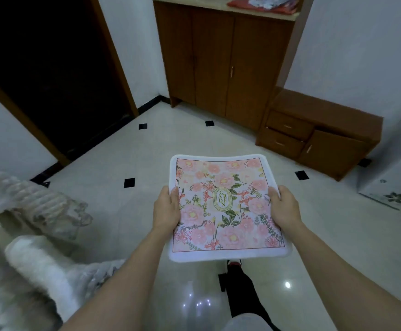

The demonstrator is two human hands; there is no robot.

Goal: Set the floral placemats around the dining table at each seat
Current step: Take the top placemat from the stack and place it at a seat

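Observation:
A floral placemat, pink flowers with a white border and a gold "GARDEN" oval in its middle, is held flat in the air above the tiled floor. My left hand grips its left edge, thumb on top. My right hand grips its right edge the same way. Whether more mats lie under the top one cannot be told. No dining table shows clearly in this view.
A tall brown cabinet stands ahead, with a low drawer unit to its right. A dark doorway is at the left. Blurred, plastic-wrapped furniture crowds the left edge. A white patterned box sits at the right.

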